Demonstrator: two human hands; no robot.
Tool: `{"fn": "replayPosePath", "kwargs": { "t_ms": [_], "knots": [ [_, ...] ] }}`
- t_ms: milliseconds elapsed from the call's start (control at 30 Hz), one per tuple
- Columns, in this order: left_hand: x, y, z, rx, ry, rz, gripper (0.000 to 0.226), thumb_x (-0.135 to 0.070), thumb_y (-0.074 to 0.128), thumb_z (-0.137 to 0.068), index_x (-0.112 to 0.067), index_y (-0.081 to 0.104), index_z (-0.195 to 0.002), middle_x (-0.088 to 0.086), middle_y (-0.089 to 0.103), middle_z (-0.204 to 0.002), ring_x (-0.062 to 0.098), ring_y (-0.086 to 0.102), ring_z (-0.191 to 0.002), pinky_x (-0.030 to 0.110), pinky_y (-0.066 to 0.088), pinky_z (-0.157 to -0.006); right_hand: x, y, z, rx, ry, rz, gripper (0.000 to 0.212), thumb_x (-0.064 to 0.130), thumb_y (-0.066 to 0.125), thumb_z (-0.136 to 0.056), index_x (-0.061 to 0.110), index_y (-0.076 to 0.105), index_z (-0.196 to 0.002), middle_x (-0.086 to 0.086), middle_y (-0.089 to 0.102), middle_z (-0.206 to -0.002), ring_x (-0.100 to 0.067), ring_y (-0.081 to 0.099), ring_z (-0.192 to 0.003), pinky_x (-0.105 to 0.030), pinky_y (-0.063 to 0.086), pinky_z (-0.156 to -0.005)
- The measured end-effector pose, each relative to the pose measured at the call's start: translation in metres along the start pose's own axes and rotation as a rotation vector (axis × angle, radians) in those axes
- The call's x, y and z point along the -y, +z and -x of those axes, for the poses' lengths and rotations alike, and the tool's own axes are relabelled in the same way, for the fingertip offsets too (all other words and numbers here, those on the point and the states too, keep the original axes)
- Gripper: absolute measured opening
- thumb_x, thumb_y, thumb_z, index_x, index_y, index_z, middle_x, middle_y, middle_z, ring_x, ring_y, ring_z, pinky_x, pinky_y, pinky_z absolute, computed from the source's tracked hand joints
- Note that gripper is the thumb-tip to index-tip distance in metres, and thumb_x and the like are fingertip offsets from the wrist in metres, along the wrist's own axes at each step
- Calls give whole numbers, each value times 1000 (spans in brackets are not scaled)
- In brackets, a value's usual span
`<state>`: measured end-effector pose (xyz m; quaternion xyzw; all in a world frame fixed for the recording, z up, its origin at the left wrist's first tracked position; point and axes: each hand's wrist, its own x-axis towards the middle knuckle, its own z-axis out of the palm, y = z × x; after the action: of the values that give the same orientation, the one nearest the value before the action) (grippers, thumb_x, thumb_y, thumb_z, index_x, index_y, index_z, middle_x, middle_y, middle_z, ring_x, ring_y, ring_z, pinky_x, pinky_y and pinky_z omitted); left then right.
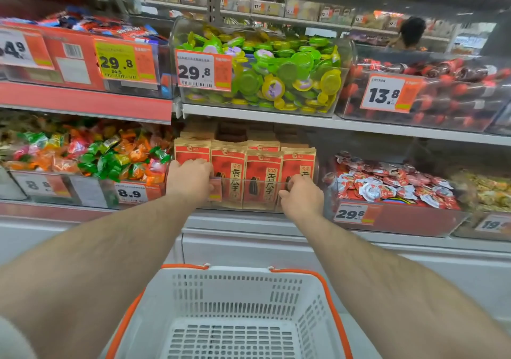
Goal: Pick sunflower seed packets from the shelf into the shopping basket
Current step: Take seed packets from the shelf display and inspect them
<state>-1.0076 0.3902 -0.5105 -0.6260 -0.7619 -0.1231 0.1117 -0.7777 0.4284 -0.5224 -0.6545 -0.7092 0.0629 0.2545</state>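
Note:
Red and tan sunflower seed packets stand upright in rows inside a clear tray on the lower shelf, straight ahead. My left hand covers the leftmost front packet, with its fingers curled around it. My right hand is closed on the lower part of the rightmost front packet. The two middle front packets are untouched. Below my arms sits the white shopping basket with an orange rim; nothing lies in it.
Wrapped candies fill the bin left of the packets, and red-and-white snack cups fill the bin on the right. The shelf above holds green jelly cups in a clear bin. A person stands beyond the shelves.

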Motion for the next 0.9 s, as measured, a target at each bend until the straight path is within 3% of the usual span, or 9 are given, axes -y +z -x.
{"fn": "replayPosePath", "kwargs": {
  "t_ms": [133, 400, 600, 900],
  "knots": [
    [1, -8, -4, -18, -17, -1, 8, -29, 63, -93, -29, 57, -98, -6, 63, -108, 19, 56, -103, 40, 35, -94, 8, -6, -5, -16, -21, 32, 19, 31, 64, -92, 16, 60, -103, -5, 59, -108, -28, 59, -95, -40, 49, -87],
    [-2, -2, 0, -24, -45, -11, 17, -28, 62, -95, -27, 58, -111, -5, 60, -115, 19, 53, -108, 45, 38, -98, 7, -3, -3, -20, -21, 24, 22, 34, 62, -94, 17, 59, -108, -2, 60, -109, -24, 59, -97, -44, 51, -90],
    [-1, -6, 0, 2, 8, 45, 24, -13, 62, -94, -16, 55, -117, 4, 55, -120, 23, 49, -110, 41, 53, -82, 2, 4, -2, -68, -24, -64, 17, 31, 64, -94, 18, 60, -103, -1, 59, -106, -22, 59, -95, -45, 51, -90],
    [-11, -15, 6, -22, 139, -41, 33, -5, 59, -94, -11, 51, -126, 7, 50, -128, 26, 45, -117, 38, 43, -73, -18, 14, 11, -119, 30, -212, 17, 29, 66, -93, 16, 62, -105, 1, 58, -109, -22, 57, -100, -46, 50, -94]
  ]
}}
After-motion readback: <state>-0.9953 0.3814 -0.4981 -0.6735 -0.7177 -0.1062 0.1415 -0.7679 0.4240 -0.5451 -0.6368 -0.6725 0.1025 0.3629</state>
